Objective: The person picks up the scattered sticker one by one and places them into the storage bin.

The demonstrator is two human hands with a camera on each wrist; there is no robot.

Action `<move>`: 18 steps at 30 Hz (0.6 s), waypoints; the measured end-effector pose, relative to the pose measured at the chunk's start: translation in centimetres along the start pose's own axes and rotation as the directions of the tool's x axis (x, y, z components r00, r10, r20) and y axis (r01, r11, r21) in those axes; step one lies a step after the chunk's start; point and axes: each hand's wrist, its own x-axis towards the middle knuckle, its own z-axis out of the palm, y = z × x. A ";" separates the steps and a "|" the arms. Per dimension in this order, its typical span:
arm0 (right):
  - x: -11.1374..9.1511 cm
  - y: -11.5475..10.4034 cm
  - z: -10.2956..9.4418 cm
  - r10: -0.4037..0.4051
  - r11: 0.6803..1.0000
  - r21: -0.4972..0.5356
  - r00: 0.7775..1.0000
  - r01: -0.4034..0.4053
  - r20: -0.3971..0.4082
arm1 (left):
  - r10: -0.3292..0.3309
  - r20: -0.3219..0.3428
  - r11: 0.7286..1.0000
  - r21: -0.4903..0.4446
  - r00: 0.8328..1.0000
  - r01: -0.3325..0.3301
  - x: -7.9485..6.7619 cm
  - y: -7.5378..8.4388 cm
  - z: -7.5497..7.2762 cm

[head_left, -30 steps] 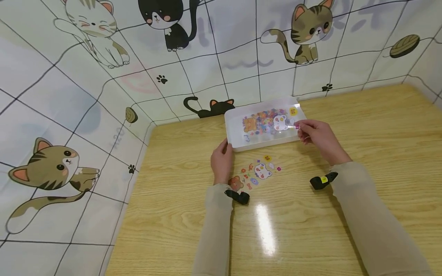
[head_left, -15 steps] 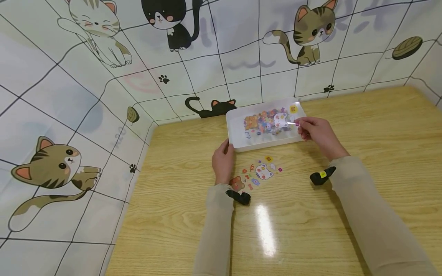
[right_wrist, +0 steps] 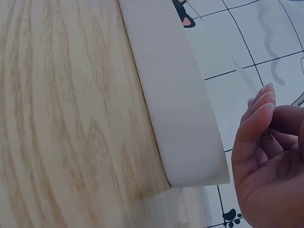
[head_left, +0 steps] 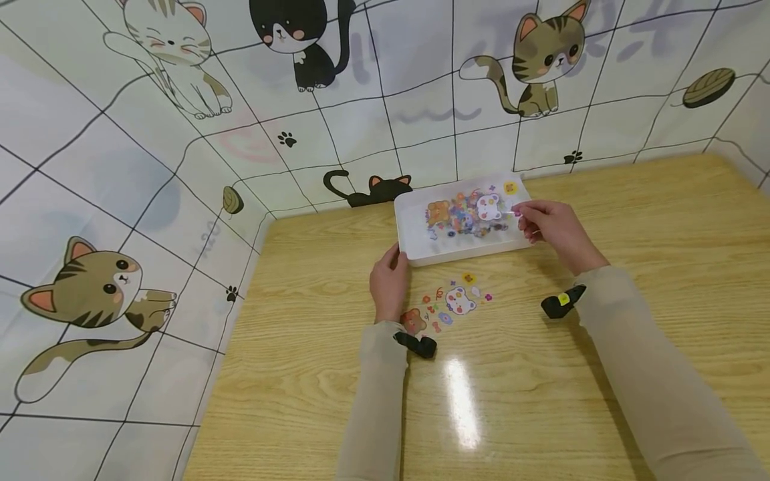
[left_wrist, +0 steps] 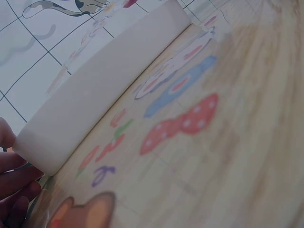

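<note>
My right hand (head_left: 556, 234) pinches the right edge of a clear sticker sheet (head_left: 488, 208) printed with a white bear and a brown bear. The sheet extends over the shallow white box (head_left: 421, 250), above its rim in the left wrist view. In the right wrist view the sheet shows as a thin edge leaving my fingertips (right_wrist: 267, 90). More colourful stickers (head_left: 475, 229) show inside the box beneath it. My left hand (head_left: 388, 284) grips the box's near left corner, its fingers (left_wrist: 16, 183) curled against the wall.
Another clear sheet (head_left: 460, 300) with similar bear, flower and bow stickers lies flat in front of the box, partly beside my left wrist. The wood-grain table (head_left: 499, 401) meets a cat-patterned wall (head_left: 421, 87) just behind the box.
My right hand has shifted slightly upward in the view, and the pinched sheet's stickers have moved relative to those below. My left hand stays at the box corner.
</note>
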 end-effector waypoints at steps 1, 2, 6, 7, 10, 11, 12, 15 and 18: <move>0.0 -0.1 0.0 0.001 1.000 -0.004 1.000 -0.001 0.003 | 0.000 -0.001 1.000 0.000 1.000 0.000 0.0 0.0 0.0; 0.1 -0.2 0.1 0.003 1.000 -0.012 1.000 -0.003 0.002 | 0.001 -0.001 1.000 0.001 1.000 -0.001 0.0 0.0 0.0; 0.5 -0.3 0.2 -0.006 1.000 -0.026 1.000 0.006 0.011 | 0.008 -0.002 1.000 -0.002 1.000 -0.008 0.1 -0.1 -0.1; 0.6 -0.3 0.2 -0.010 1.000 -0.028 1.000 0.011 0.011 | 0.009 -0.002 1.000 -0.001 1.000 -0.009 0.1 -0.1 -0.1; 1.0 -0.3 0.3 -0.018 0.999 -0.029 1.000 0.019 0.016 | 0.009 -0.005 1.000 -0.002 1.000 -0.009 0.0 -0.1 -0.1; 1.1 -0.3 0.3 -0.018 0.999 -0.031 1.000 0.018 0.017 | 0.008 -0.007 1.000 0.001 1.000 -0.008 0.0 -0.2 -0.1; 1.2 -0.3 0.3 -0.015 0.999 -0.037 1.000 0.016 0.017 | 0.006 -0.007 1.000 0.003 1.000 -0.006 0.0 -0.2 -0.1; 1.4 -0.4 0.3 -0.006 0.998 -0.067 1.000 0.007 0.016 | 0.008 -0.004 1.000 0.003 1.000 -0.008 0.0 -0.2 -0.1; 1.6 -0.6 0.3 0.006 0.995 -0.101 1.000 -0.004 0.019 | 0.007 0.002 1.000 0.000 1.000 -0.007 0.1 -0.1 0.0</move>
